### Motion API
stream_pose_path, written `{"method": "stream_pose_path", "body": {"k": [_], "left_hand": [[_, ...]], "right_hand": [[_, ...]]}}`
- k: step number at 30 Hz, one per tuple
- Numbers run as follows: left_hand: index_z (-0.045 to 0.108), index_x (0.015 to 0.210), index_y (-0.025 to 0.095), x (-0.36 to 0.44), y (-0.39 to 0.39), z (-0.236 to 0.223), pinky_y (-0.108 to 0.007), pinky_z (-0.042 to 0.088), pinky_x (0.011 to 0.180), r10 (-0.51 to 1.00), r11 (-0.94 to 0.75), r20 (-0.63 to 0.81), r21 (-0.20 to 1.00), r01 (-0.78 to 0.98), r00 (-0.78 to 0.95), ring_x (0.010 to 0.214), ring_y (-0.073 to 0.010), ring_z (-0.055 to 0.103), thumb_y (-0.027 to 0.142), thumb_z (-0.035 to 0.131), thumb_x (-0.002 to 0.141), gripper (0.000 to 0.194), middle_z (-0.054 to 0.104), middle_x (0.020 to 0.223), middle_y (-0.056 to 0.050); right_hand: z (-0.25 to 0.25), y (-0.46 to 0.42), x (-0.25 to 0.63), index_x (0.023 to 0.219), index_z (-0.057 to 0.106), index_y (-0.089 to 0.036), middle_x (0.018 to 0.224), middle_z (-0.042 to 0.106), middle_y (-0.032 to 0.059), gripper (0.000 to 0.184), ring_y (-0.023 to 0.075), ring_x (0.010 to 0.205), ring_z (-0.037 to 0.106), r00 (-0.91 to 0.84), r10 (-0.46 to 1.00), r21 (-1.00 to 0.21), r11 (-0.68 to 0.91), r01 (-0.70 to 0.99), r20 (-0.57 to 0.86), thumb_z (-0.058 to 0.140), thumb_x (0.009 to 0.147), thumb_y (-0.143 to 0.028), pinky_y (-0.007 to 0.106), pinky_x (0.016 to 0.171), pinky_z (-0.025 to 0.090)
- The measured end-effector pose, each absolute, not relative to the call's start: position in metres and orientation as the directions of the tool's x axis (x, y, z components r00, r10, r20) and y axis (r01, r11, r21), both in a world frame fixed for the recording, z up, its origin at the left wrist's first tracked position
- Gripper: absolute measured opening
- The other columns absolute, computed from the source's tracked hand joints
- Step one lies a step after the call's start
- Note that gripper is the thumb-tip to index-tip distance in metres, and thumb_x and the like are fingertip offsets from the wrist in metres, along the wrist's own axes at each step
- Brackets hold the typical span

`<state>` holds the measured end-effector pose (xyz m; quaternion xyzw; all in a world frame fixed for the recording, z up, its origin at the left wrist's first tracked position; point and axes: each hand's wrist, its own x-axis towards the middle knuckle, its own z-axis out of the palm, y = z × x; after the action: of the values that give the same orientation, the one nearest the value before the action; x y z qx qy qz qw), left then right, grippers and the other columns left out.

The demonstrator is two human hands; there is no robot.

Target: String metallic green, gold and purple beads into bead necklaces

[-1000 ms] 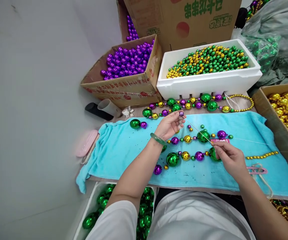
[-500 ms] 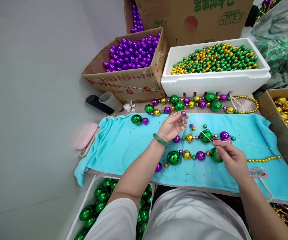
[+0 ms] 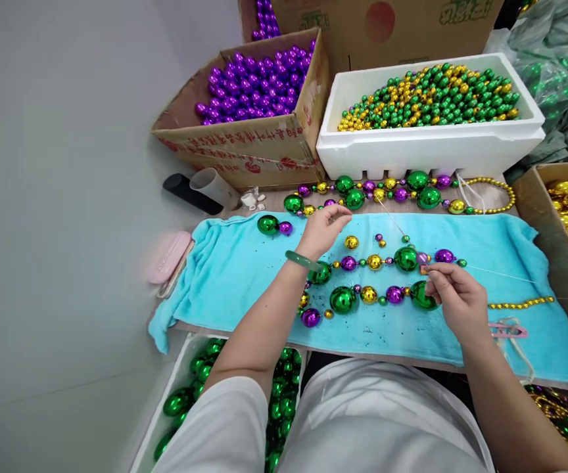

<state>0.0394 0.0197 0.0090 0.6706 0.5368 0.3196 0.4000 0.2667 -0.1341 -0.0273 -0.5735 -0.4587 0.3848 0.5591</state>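
Note:
My right hand (image 3: 456,299) pinches the lower end of a long thin needle (image 3: 390,215), which slants up and left over the towel. A blurred purple bead (image 3: 423,259) sits on it close to my fingertips. My left hand (image 3: 324,228), above a green bangle, holds nothing I can see; its fingers are bent and apart from the thumb. Near it, a loose gold bead (image 3: 352,242) lies on the blue towel (image 3: 244,282). Below the hands are two rows of strung beads, with a big green bead (image 3: 342,299) in the lower row.
A finished-looking bead strand (image 3: 354,199) lies along the towel's back edge. Behind stand a carton (image 3: 244,144) of purple beads and a white foam box (image 3: 426,154) of small mixed beads. Gold beads fill a box (image 3: 540,217) at right. A pink clip (image 3: 508,330) lies nearby.
The purple bead has gone from my left fingertips down the needle to beside my right hand. My left hand has let go and moved left. The view has tilted slightly downward.

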Motion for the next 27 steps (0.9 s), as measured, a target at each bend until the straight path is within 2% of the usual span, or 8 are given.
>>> {"method": "stream_pose_path", "body": {"k": [2,5,8,10,12,16,19,27], "left_hand": [[0.069,0.086,0.020,0.036,0.023,-0.004,-0.032,0.045,0.077,0.958,-0.196,-0.013,0.704,0.683,0.287,0.083,-0.0186,0.059,0.028,0.065,0.077,0.013,0.067,0.088,-0.005],[0.071,0.092,0.019,0.040,0.021,-0.022,-0.035,0.045,0.083,0.913,-0.261,-0.139,0.526,0.809,0.385,0.090,-0.0243,0.059,0.032,0.073,0.069,0.027,0.066,0.093,-0.008],[0.070,0.095,0.018,0.048,0.018,-0.027,-0.038,0.044,0.087,0.934,-0.174,-0.161,0.575,0.800,0.319,0.093,-0.0258,0.059,0.027,0.074,0.067,0.030,0.065,0.094,-0.009],[0.069,0.098,0.017,0.052,0.018,-0.021,-0.036,0.045,0.086,0.956,0.001,-0.184,0.779,0.627,0.227,0.087,-0.0216,0.060,0.026,0.070,0.071,0.029,0.065,0.092,-0.007],[0.066,0.103,0.017,0.053,0.017,-0.010,-0.033,0.048,0.080,0.934,0.254,-0.304,0.936,0.245,0.190,0.076,-0.0154,0.060,0.026,0.064,0.076,0.028,0.064,0.087,-0.004],[0.063,0.090,0.015,0.057,0.010,0.010,-0.030,0.052,0.078,0.852,0.523,-0.448,0.737,-0.428,0.270,0.072,-0.0127,0.063,0.019,0.060,0.078,0.014,0.064,0.079,-0.003],[0.059,0.078,0.013,0.062,0.005,0.019,-0.029,0.055,0.079,0.842,0.527,-0.475,0.626,-0.575,0.254,0.077,-0.0152,0.066,0.015,0.057,0.078,0.003,0.066,0.076,-0.006],[0.059,0.079,0.010,0.068,0.003,0.028,-0.025,0.056,0.075,0.825,0.536,-0.507,0.567,-0.625,0.247,0.075,-0.0143,0.068,0.019,0.049,0.086,0.015,0.067,0.074,-0.007]], "right_hand": [[-0.027,-0.134,0.266,0.091,0.066,-0.018,0.059,0.057,-0.0018,0.013,0.0094,0.052,0.050,0.289,0.954,-0.994,0.055,0.089,0.078,0.060,0.087,-0.029,0.022,0.046,0.039],[-0.027,-0.136,0.265,0.091,0.065,-0.018,0.059,0.057,-0.0018,0.013,0.0091,0.051,0.050,0.278,0.957,-0.992,0.053,0.118,0.084,0.059,0.088,-0.029,0.022,0.045,0.039],[-0.027,-0.140,0.264,0.092,0.066,-0.018,0.060,0.056,-0.0018,0.014,0.0090,0.052,0.051,0.270,0.958,-0.983,0.046,0.179,0.094,0.059,0.088,-0.029,0.021,0.047,0.040],[-0.026,-0.143,0.265,0.092,0.066,-0.018,0.060,0.056,-0.0021,0.014,0.0090,0.053,0.051,0.266,0.958,-0.974,0.044,0.221,0.104,0.058,0.088,-0.029,0.021,0.049,0.041],[-0.026,-0.145,0.266,0.092,0.066,-0.018,0.060,0.055,-0.0024,0.014,0.0088,0.053,0.051,0.251,0.962,-0.967,0.045,0.251,0.110,0.058,0.088,-0.029,0.021,0.051,0.042],[-0.027,-0.148,0.266,0.090,0.065,-0.018,0.059,0.053,-0.0029,0.016,0.0087,0.052,0.050,0.177,0.980,-0.957,0.034,0.289,0.088,0.056,0.089,-0.031,0.021,0.049,0.040],[-0.028,-0.147,0.265,0.090,0.065,-0.018,0.058,0.053,-0.0032,0.017,0.0083,0.050,0.047,0.150,0.986,-0.945,0.024,0.327,0.077,0.055,0.089,-0.032,0.021,0.048,0.039],[-0.025,-0.146,0.268,0.089,0.066,-0.017,0.057,0.053,-0.0021,0.021,0.0095,0.049,0.047,0.141,0.988,-0.928,0.011,0.374,0.069,0.055,0.088,-0.035,0.022,0.048,0.039]]}}
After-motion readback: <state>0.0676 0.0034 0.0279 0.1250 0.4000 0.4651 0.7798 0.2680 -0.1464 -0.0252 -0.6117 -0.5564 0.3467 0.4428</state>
